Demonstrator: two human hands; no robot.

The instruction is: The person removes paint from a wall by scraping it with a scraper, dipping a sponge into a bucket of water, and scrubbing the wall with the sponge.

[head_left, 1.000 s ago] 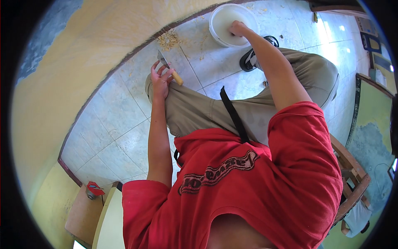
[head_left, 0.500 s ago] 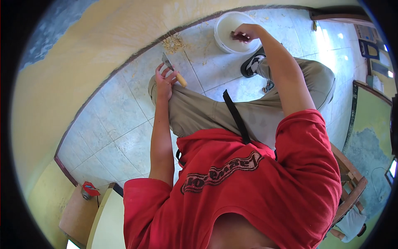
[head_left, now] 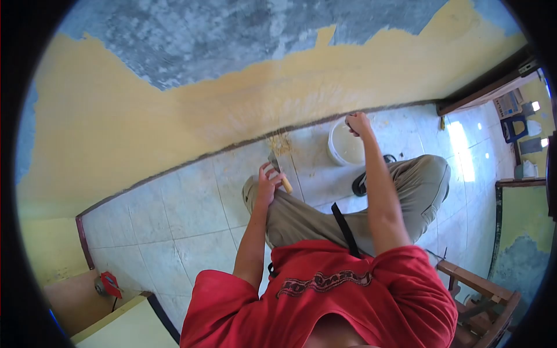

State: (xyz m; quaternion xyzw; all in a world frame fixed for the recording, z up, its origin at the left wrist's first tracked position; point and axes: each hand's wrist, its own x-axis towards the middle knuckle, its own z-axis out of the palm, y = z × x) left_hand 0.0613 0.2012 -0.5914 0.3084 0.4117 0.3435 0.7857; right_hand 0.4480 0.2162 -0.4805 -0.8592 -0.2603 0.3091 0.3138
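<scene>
Our left hand (head_left: 266, 188) has its fingers round a scraper (head_left: 274, 165), beside our left knee. Our right hand (head_left: 358, 124) is curled up at the far edge of a bucket (head_left: 332, 149). We can't tell if that hand has anything in it, or if it touches the rim.

On the scraper we see a flat grey blade (head_left: 273, 160) and a yellow wood handle (head_left: 287, 185). It is tilted, with the blade pointing up to the wall and the handle pointing back at us. Our fingers hide its middle. We see that the bucket is round and white, but we can't tell what is inside.

We sit over a floor (head_left: 200, 255) of big, pale, shiny tiles. Next to us is a yellow wall (head_left: 226, 110) with a big blue-grey patch (head_left: 214, 43) up high, and the edge between them is jagged. A dark strip (head_left: 203, 157) runs along the bottom. By it, near the blade, we see a messy pile of light brown bits (head_left: 282, 142).

Our right arm (head_left: 381, 182) covers some of the bucket's side. Our dark shoe (head_left: 359, 185) is near the bucket too. Off to the right we see brown wood furniture (head_left: 481, 278) and a cardboard box (head_left: 507, 104).
</scene>
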